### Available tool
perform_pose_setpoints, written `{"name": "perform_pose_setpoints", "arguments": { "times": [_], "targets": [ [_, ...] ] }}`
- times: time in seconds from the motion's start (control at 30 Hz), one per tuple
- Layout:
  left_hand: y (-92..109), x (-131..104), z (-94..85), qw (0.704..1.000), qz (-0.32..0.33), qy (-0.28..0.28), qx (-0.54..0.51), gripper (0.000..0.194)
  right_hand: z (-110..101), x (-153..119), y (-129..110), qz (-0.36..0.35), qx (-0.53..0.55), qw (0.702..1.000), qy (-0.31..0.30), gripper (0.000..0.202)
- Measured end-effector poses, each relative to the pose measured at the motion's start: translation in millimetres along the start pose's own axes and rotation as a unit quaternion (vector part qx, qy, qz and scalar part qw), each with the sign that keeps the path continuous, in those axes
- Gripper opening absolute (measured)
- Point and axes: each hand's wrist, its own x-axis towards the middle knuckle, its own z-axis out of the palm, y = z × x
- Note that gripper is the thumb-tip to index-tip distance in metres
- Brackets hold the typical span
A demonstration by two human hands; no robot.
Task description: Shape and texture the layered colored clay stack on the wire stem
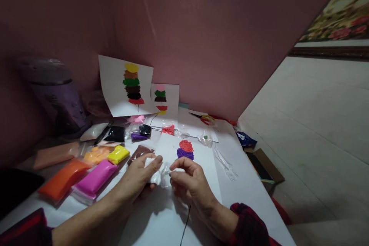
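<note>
My left hand (145, 173) is closed around a crinkled white packet (156, 173), its thumb on top. Close on its right, my right hand (188, 180) has thumb and index finger pinched near the packet's clear end; what lies between those fingertips is too small to name. Below my right hand a thin dark line (186, 225) runs down over the paper. The white sheet (167, 148) under both hands bears a red patch (186, 145) above a purple patch (185, 153). Just behind my left hand lies a brown packet (140, 153).
Orange (65, 180), magenta (96, 177) and yellow (118, 155) packets lie at left, near a purple bottle (60, 96). Painted sheets (115, 96) lean on the pink wall. Scissors (204, 118) lie at the back; clear plastic forks (227, 167) lie right.
</note>
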Motion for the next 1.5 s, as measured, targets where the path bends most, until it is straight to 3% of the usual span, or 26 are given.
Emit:
{"name": "perform_pose_setpoints", "arguments": {
  "times": [0.1, 0.2, 0.33, 0.47, 0.53, 0.6, 0.67, 0.83, 1.03, 1.33, 1.5],
  "targets": [
    [0, 0, -0.3, 1.0, -0.004, -0.007, 0.012, 0.049, 0, -1, 2, -0.018, -0.081, 0.996, 0.01, 0.015],
    [-1, 1, -1.2, 1.0, 0.001, -0.006, 0.011, 0.049, 0, -5, 1, -0.097, -0.158, 0.983, -0.002, 0.012],
    [-2, 1, -1.5, 1.0, 0.006, -0.002, 0.014, 0.049, 1, -10, -3, -0.209, -0.287, 0.935, -0.002, 0.003],
    [-3, 2, -1.1, 1.0, 0.011, 0.005, 0.017, 0.049, 0, -12, -4, -0.26, -0.338, 0.904, -0.005, 0.009],
    [-2, 2, -1.5, 1.0, 0.013, 0.013, 0.003, 0.049, -1, -11, -3, -0.224, -0.291, 0.93, -0.012, 0.013],
    [-2, 3, -2.2, 1.0, 0.013, 0.011, -0.016, 0.049, -4, -8, -3, -0.152, -0.186, 0.971, -0.013, 0.021],
    [0, 3, -2.7, 0.999, 0.003, 0.016, -0.028, 0.048, -5, -5, -3, -0.099, -0.065, 0.993, -0.01, 0.029],
    [2, 3, -2.7, 0.998, -0.012, 0.031, -0.049, 0.047, -4, -2, -9, -0.072, 0.099, 0.992, 0.005, 0.036],
    [1, 4, -3.4, 0.998, -0.016, 0.021, -0.056, 0.046, -2, -3, -13, -0.038, 0.157, 0.987, 0.004, 0.03],
    [3, 1, -3.6, 0.998, -0.004, 0.021, -0.051, 0.047, -3, -3, -15, 0.01, 0.159, 0.987, 0.02, 0.039],
    [3, 1, -3.5, 0.998, -0.008, 0.023, -0.051, 0.046, -4, -5, -16, -0.04, 0.123, 0.991, 0.034, 0.047]
  ]
}}
